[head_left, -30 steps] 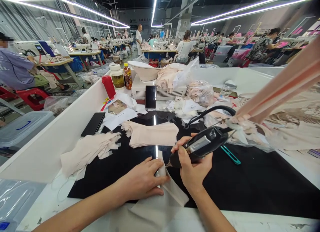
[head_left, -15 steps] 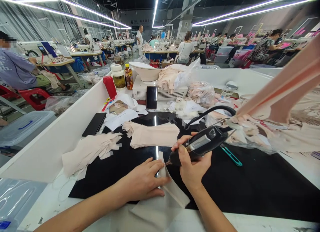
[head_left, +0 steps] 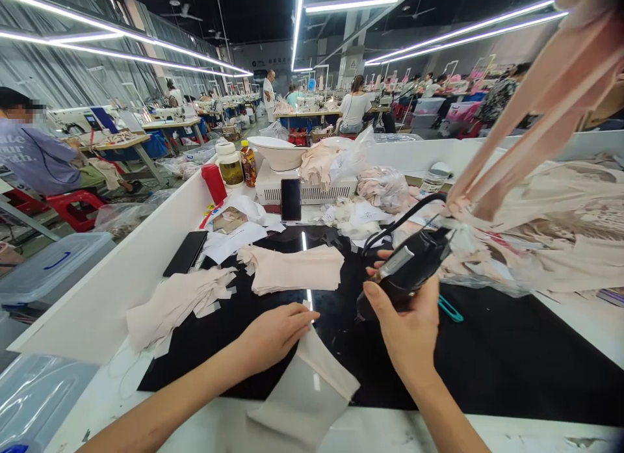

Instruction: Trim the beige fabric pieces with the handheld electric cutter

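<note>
My right hand [head_left: 409,323] is wrapped round a black handheld electric tool [head_left: 407,268] with a cable, held above the black mat [head_left: 497,355]. Its tip points down and left, apart from the fabric. With fingers together, my left hand [head_left: 280,333] pinches the upper end of a sheer pale fabric piece [head_left: 312,388], which hangs over the mat's front edge. Beyond my hands lies a stack of pale pink fabric pieces [head_left: 295,268]. Another fanned stack of pieces [head_left: 178,307] rests at the left edge of the mat.
A phone [head_left: 291,199] stands against a white box [head_left: 273,186] bearing a bowl [head_left: 277,153]. Teal snips [head_left: 449,309] lie right of the tool. Pink fabric strips [head_left: 541,108] hang at the right over heaped fabric. A seated person [head_left: 36,151] is at far left.
My right hand has moved the tool right, away from the fabric. My left hand has shifted slightly up and left, its fingers now closed together at the fabric's end. The view has tilted.
</note>
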{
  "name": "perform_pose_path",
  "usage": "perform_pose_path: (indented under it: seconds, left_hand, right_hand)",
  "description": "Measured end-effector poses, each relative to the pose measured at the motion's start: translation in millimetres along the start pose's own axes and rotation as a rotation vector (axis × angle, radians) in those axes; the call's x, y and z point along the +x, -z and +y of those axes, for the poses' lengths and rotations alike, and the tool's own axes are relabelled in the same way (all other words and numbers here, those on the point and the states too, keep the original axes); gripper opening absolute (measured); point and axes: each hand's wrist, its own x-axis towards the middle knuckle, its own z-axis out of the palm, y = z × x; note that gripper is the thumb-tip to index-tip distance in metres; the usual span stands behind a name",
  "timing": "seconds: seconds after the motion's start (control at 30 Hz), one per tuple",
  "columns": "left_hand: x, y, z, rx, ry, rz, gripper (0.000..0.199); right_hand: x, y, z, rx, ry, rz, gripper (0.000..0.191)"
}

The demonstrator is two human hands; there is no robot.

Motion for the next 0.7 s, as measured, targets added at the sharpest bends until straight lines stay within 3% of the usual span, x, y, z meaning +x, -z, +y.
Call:
perform_pose_path:
  seconds: [0.13, 0.17, 0.2, 0.27, 0.3, 0.37, 0.43, 0.5, 0.57, 0.6, 0.7]
  left_hand:
    - [11.3, -7.7, -5.5, 0.155, -0.008, 0.010, 0.032]
    - [13.1, -8.9, -5.2, 0.187, -0.020, 0.002, 0.032]
    - [14.3, -9.4, -4.2, 0.237, -0.034, -0.014, 0.032]
    - [15.5, -8.3, 0.3, 0.381, -0.070, -0.064, 0.030]
    - [15.7, -6.8, 3.4, 0.453, -0.088, -0.091, 0.028]
    - [15.2, -2.4, 11.3, 0.548, -0.126, -0.115, 0.020]
    - [14.1, 3.1, 21.2, 0.551, -0.181, -0.073, 0.011]
    - [12.6, 9.7, 32.4, 0.540, -0.271, 0.018, 0.009]
    - [10.8, 17.8, 43.4, 0.517, -0.357, 0.147, 0.013]
    - [9.4, 22.4, 48.0, 0.500, -0.388, 0.218, 0.017]
    - [1.8, 37.9, 54.7, 0.401, -0.442, 0.396, 0.029]
  right_hand:
    - [-9.7, 28.9, 3.4, 0.023, 0.380, 0.336, 0.056]
    - [-14.9, 36.7, 4.5, -0.002, 0.439, 0.335, 0.049]
    - [-20.3, 43.6, 5.7, -0.032, 0.511, 0.234, 0.039]
    - [-28.8, 52.5, 9.4, -0.137, 0.554, -0.208, 0.027]
    - [-31.2, 53.6, 12.4, -0.152, 0.546, -0.377, 0.025]
    - [-31.6, 48.3, 21.0, -0.154, 0.391, -0.541, 0.016]
    - [-28.4, 34.9, 32.8, -0.095, 0.079, -0.550, 0.014]
    - [-26.4, 16.6, 45.4, 0.027, -0.264, -0.561, 0.031]
    - [-29.8, -3.1, 55.7, 0.153, -0.445, -0.595, 0.040]
    - [-34.0, -12.4, 59.5, 0.187, -0.441, -0.628, 0.040]
    - [-52.5, -34.6, 65.3, 0.183, -0.124, -0.647, 0.040]
